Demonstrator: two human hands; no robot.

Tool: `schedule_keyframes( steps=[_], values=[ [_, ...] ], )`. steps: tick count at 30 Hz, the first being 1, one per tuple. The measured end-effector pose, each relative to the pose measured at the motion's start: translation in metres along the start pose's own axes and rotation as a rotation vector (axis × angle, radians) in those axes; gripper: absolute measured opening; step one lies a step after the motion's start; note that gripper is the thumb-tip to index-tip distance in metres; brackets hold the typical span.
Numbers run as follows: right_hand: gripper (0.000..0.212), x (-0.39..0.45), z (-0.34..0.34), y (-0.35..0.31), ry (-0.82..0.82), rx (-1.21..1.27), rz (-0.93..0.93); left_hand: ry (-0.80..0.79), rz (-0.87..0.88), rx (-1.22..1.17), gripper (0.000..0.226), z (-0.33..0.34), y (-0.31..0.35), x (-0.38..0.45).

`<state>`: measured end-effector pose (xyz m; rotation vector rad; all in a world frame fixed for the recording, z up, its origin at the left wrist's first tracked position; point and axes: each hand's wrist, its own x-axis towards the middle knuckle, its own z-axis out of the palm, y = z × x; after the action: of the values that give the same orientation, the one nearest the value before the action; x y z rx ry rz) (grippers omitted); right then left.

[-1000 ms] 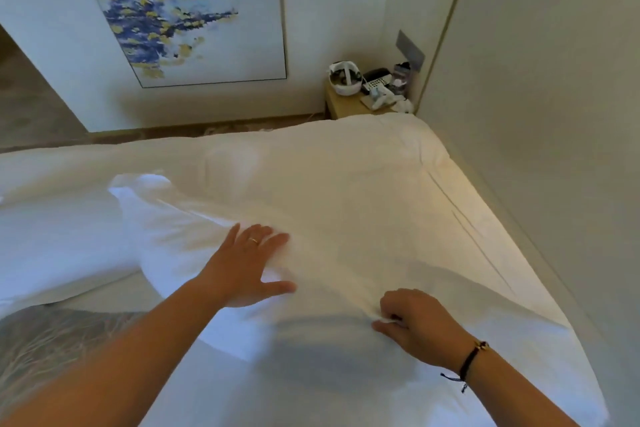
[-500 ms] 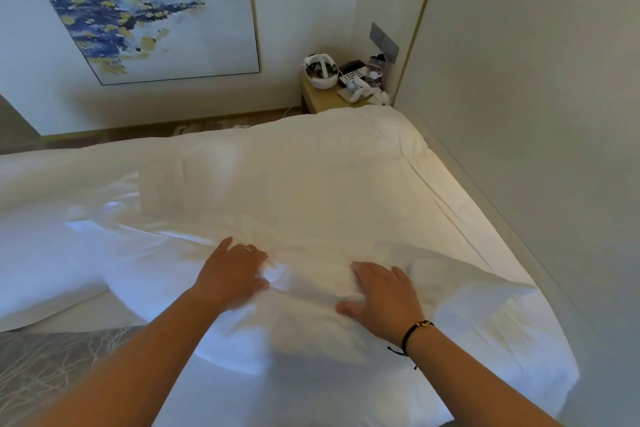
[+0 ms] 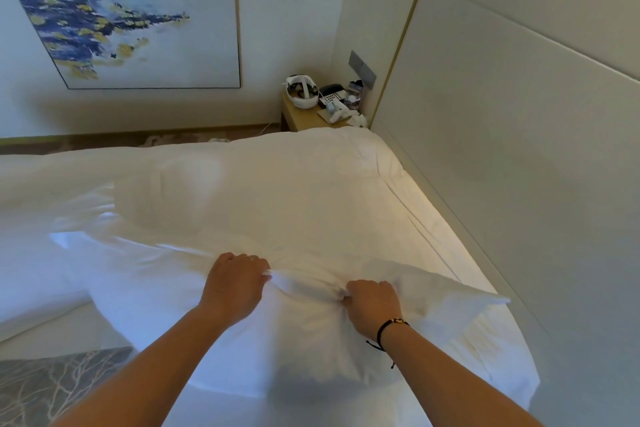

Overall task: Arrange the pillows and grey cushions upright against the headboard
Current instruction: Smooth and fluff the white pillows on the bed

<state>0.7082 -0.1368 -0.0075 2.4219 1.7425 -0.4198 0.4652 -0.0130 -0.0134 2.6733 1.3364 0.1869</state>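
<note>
A large white pillow [image 3: 145,291] lies flat across the near end of the bed, its right corner pointing toward the padded headboard [image 3: 519,149] on the right. My left hand [image 3: 233,282] grips a bunch of the pillow's fabric near its upper edge. My right hand [image 3: 372,305], with a black bracelet at the wrist, clutches the same bunched fabric a little to the right. A second white pillow [image 3: 277,184] lies flat farther up the bed. No grey cushion shows in this view.
A wooden bedside table [image 3: 304,116] stands beyond the bed's far corner, holding a white headset, a phone and small items. A framed blue-and-yellow painting [image 3: 114,17] hangs on the far wall. A grey patterned bed runner [image 3: 45,385] shows at lower left.
Both hands have gone from lying flat on the pillow to curling and bunching its fabric between them. The right hand has drawn closer to the left.
</note>
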Motion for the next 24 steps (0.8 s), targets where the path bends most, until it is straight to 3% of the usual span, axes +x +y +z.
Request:
schedule_keyframes(
  steps=[9,17,21,24],
  values=[
    [0.030,-0.005,-0.060,0.067,0.263,0.382,-0.003,0.259,0.005,-0.040,0.017,-0.055,0.062,0.076],
    [0.030,0.011,-0.165,0.196,0.488,0.525,0.041,0.381,0.178,-0.038,0.028,-0.129,0.206,0.239],
    [0.039,0.050,-0.205,0.278,0.640,0.532,0.115,0.359,0.198,-0.012,0.031,-0.137,0.299,0.344],
    [0.033,0.097,-0.207,0.355,0.646,0.566,0.304,0.261,0.083,-0.195,0.036,-0.104,0.374,0.397]
  ],
)
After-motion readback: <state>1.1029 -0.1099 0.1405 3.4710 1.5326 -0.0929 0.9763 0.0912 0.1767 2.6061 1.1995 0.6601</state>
